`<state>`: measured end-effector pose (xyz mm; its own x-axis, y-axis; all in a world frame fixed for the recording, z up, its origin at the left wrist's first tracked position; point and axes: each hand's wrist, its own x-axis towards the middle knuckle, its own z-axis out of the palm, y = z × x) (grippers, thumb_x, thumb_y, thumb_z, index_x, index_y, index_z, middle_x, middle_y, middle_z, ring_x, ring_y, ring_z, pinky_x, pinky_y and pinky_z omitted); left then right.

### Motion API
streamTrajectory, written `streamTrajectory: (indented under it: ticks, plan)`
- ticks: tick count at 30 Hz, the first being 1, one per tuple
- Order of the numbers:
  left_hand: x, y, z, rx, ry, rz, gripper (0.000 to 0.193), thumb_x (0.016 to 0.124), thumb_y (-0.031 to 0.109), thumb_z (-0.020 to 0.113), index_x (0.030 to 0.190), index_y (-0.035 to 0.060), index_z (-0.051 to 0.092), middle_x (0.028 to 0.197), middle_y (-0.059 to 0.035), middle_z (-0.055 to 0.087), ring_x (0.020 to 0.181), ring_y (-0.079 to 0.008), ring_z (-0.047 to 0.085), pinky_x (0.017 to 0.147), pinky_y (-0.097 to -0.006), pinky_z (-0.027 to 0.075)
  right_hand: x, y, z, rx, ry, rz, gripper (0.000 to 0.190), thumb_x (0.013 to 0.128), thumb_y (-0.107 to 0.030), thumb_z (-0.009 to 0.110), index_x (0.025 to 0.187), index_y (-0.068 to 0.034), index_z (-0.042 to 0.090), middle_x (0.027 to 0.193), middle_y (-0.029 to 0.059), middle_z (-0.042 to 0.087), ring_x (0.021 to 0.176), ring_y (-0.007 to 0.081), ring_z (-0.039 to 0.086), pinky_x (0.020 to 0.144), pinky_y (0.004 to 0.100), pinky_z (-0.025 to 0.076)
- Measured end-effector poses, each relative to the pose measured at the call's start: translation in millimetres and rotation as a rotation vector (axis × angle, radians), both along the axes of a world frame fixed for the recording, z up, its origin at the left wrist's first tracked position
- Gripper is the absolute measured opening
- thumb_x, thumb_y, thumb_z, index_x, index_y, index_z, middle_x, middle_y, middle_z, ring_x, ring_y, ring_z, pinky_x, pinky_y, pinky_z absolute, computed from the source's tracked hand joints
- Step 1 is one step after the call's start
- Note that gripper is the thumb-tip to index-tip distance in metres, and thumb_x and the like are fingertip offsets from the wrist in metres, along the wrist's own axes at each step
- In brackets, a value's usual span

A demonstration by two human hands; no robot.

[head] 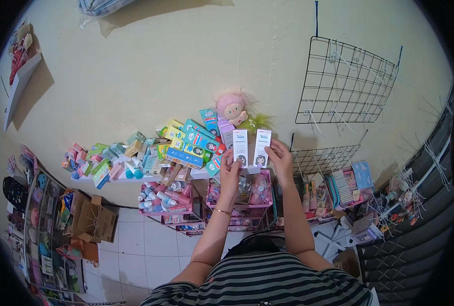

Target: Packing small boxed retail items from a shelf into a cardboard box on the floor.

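Note:
My left hand (230, 172) holds a white carton with a cartoon girl printed on it (240, 143) by its lower left edge, upright. A matching white carton (262, 145) is gripped along its right side by my right hand (279, 158), thumb in front. The two cartons stand side by side with a narrow gap, over the right end of a white wall shelf (196, 174). Behind them sit a pink-haired plush doll (232, 109), a green fluffy plush (259, 121) and a lilac carton (226, 132). Left of my hands, colourful boxes (190, 143) lie piled on the shelf.
Pink trolleys with bottles (164, 197) and small packets (261, 191) stand under the shelf. A black wire grid with hooks (347, 82) hangs at right, above baskets of goods (351, 185). Cardboard boxes (101, 222) and a display rack (39, 229) are at left.

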<state>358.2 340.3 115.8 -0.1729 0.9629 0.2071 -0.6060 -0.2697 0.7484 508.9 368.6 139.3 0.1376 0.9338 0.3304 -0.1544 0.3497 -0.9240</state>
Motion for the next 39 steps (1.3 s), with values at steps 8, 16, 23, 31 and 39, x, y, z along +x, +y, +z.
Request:
streamTrajectory:
  ticks: [8,16,23,31,39]
  plan:
    - [1.5,4.7,0.3,-0.023,0.028,-0.045,0.042,0.083,0.001,0.054,0.121,0.0058,0.036,0.118,-0.0101,0.05,0.101,-0.0156,0.054,0.084,-0.029,0.047,2.4,-7.7,6.7,-0.028,0.021,-0.039,0.036,0.081,-0.009,0.062,0.114,0.003,0.054,0.098,0.0106,0.062,0.086,0.0127,0.059,0.076,0.0237,0.046]
    - [19.9,8.8,0.0,0.02,0.032,-0.204,0.041,0.083,0.001,0.055,0.119,0.0056,0.036,0.116,-0.009,0.05,0.099,-0.0131,0.053,0.08,-0.0245,0.046,26.7,-25.9,1.0,-0.024,0.095,-0.178,0.037,0.081,-0.011,0.063,0.115,0.002,0.054,0.098,0.0097,0.062,0.086,0.0119,0.059,0.075,0.023,0.047]
    - [64.2,3.9,-1.5,0.006,0.072,-0.422,0.04,0.084,0.0,0.053,0.119,0.006,0.037,0.118,-0.0084,0.049,0.1,-0.0136,0.053,0.081,-0.0248,0.046,70.7,-68.2,-6.2,-0.03,0.093,-0.388,0.037,0.081,-0.012,0.064,0.114,0.002,0.055,0.094,0.0089,0.063,0.082,0.0113,0.059,0.069,0.0218,0.046]
    - [158.2,-27.8,1.4,0.012,0.075,-0.728,0.042,0.082,0.0,0.054,0.12,0.0064,0.037,0.118,-0.008,0.048,0.101,-0.0132,0.052,0.081,-0.0247,0.046,143.7,-149.2,-5.9,-0.089,0.036,-0.699,0.036,0.081,-0.013,0.064,0.114,0.0,0.055,0.094,0.0071,0.063,0.081,0.0105,0.059,0.073,0.024,0.047]
    - [268.2,-102.4,2.9,0.056,0.073,-1.01,0.042,0.082,0.001,0.056,0.119,0.0057,0.037,0.115,-0.0089,0.049,0.1,-0.0147,0.053,0.081,-0.0281,0.048,220.1,-254.9,-1.7,-0.024,0.087,-0.928,0.036,0.082,-0.013,0.063,0.114,0.0,0.056,0.095,0.0056,0.062,0.083,0.0103,0.059,0.073,0.0236,0.046]
